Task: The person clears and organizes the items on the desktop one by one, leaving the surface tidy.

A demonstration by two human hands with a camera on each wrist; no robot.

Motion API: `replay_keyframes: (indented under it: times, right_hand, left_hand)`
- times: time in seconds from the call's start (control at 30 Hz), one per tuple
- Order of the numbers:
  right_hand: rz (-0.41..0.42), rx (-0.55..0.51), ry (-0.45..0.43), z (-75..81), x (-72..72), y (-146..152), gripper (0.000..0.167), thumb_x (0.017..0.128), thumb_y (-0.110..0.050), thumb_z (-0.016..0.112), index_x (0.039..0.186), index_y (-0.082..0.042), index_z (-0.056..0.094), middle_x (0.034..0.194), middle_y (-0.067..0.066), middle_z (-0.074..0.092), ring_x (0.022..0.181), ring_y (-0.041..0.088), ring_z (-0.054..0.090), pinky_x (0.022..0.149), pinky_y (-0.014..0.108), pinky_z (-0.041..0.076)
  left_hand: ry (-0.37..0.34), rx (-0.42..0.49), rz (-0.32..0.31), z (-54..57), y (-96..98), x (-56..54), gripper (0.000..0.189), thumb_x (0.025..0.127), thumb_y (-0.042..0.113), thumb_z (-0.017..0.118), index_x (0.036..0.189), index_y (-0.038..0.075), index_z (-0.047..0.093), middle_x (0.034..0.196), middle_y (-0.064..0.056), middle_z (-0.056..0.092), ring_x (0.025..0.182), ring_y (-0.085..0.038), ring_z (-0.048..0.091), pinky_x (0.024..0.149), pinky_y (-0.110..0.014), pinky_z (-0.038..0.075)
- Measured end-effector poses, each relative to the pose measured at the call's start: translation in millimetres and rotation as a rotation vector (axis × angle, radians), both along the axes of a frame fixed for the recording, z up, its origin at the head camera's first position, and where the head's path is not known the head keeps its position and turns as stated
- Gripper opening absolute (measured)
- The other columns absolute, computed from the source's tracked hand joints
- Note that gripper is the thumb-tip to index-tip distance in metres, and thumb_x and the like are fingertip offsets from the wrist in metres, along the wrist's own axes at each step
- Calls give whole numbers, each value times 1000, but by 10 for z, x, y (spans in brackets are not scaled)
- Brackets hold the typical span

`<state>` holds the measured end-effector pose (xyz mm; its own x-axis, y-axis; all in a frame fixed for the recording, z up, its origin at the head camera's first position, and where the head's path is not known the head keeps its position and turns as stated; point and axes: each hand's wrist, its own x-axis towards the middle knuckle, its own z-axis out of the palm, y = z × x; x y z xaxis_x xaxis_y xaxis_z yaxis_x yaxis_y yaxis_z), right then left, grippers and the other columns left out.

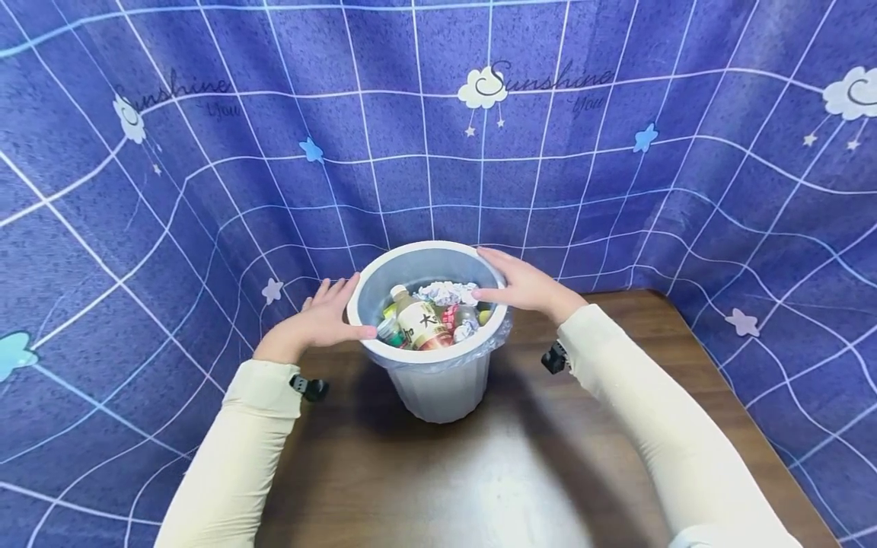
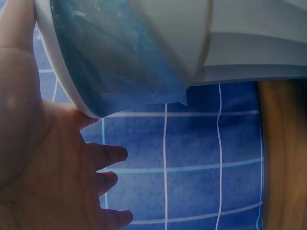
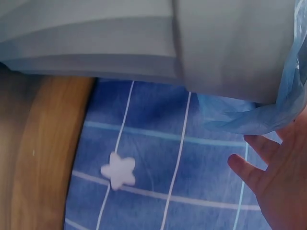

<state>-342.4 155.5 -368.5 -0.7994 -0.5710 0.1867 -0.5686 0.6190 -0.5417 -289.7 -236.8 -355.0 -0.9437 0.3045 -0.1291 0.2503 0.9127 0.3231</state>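
A light grey trash can (image 1: 438, 392) with a white rim stands upright on the table. Inside lie a labelled drink bottle (image 1: 422, 323), crumpled white paper (image 1: 441, 291) and other litter, partly hidden. A thin translucent plastic bag (image 2: 120, 72) hangs over the can's outside, below the rim. At the rim's left side is my left hand (image 1: 317, 323), its thumb by the near edge and its other fingers spread apart. My right hand (image 1: 530, 285) is at the right side, thumb over the opening, index finger along the far rim. In the right wrist view two fingers (image 3: 247, 173) extend loosely beside the bag.
The brown wooden table (image 1: 425, 487) extends toward me and to the right of the can. A blue curtain (image 1: 438, 183) with white grid lines, clouds and stars hangs close behind the can and along both sides. Small black devices are strapped at both wrists.
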Motion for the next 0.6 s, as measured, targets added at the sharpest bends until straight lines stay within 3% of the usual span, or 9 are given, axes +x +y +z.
replay_keyframes:
  times: [0.23, 0.6]
  right_hand:
    - [-39, 16, 0, 15, 12, 385, 92, 92, -46, 69, 160, -3, 24, 165, 18, 26, 152, 35, 24, 122, 49, 18]
    - [-92, 11, -6, -51, 90, 763, 91, 91, -45, 70, 160, -5, 26, 164, 18, 27, 151, 35, 26, 121, 51, 22]
  left_hand:
    - [-12, 7, -41, -25, 378, -200, 118, 82, 68, 68, 164, 13, 2, 166, -26, 8, 152, -48, -5, 115, -73, 5]
    - [-39, 21, -66, -49, 751, -258, 116, 82, 69, 66, 164, 19, 0, 168, -21, 6, 154, -42, -7, 117, -69, 5]
